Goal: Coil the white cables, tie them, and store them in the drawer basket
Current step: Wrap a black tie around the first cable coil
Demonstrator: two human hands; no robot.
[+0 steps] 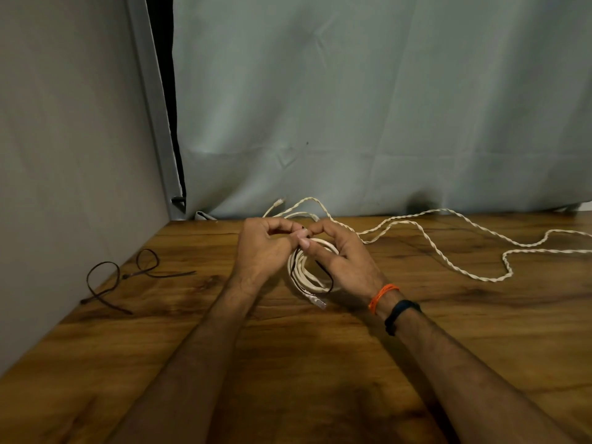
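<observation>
Wooden table (320, 363): left hand (266, 248), right hand (342, 257) fingers pinched on black tie (325, 272) around white coil (307, 274).

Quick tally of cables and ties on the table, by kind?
Coiled white cable, held in both hands: 1
Loose twisted white cable: 1
Dark tie around the coil: 1
Spare dark ties at left: 2
Total: 5
</observation>
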